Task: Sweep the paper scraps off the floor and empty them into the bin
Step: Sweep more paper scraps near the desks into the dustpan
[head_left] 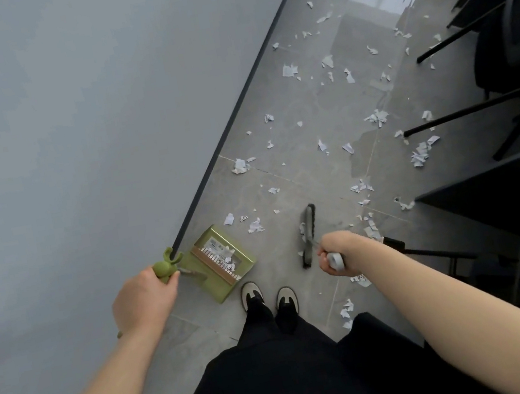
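Scraps [351, 147] lie strewn across the floor [300, 176], a few already in the dustpan [220, 265]. Left hand [146, 298] grips its handle, right hand [332, 255] the broom [308, 235]. Best tilt the pan's lip flat and draw short strokes toward it.

A grey wall [54, 145] fills the left. On the right stand a black chair [505, 28] and, nearer, a dark counter [505, 190]. Two pale shoes [268, 295] stand near.
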A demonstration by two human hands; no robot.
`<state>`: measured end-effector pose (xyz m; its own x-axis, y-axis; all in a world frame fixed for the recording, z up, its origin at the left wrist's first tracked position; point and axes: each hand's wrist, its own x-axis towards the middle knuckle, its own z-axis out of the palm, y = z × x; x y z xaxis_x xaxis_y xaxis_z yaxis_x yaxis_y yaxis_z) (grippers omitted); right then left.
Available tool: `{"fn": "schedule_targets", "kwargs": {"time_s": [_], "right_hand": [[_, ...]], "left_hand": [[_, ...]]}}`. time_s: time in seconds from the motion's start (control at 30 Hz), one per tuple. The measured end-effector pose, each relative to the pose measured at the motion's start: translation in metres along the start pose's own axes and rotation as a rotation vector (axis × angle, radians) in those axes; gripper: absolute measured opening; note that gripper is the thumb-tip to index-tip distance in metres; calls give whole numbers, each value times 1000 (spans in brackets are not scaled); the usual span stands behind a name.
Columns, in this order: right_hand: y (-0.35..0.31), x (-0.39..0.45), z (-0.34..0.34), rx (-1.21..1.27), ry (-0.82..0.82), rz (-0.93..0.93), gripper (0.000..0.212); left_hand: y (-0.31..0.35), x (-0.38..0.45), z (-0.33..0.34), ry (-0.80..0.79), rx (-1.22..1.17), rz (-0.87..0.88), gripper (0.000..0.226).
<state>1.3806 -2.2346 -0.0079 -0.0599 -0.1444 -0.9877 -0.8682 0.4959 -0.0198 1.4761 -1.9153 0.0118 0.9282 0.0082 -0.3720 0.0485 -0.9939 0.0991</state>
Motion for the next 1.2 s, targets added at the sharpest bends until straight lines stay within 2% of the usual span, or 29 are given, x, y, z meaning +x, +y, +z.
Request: {"fn": "schedule_targets", "kwargs": {"time_s": [0.2, 0.37, 0.57, 0.77, 1.0, 1.2], "right_hand": [[-17, -9, 31, 219, -196, -50, 13], [-27, -16, 40, 364, -225, -55, 18], [-46, -19, 47, 269, -80, -95, 19], [-55, -4, 21, 205, 91, -113, 23], [-90, 14, -21, 56, 163, -144, 22], [-142, 26, -35, -52, 134, -122, 24]], "left_hand": [[-17, 12, -2, -22, 30, -7, 38], [-32, 21, -2, -47, 29, -19, 36], [-37, 32, -3, -58, 38, -11, 36], [-34, 37, -2, -53, 14, -35, 38], [-8, 39, -1, -59, -25, -103, 38], [34, 37, -1, -39, -71, -209, 33]]}}
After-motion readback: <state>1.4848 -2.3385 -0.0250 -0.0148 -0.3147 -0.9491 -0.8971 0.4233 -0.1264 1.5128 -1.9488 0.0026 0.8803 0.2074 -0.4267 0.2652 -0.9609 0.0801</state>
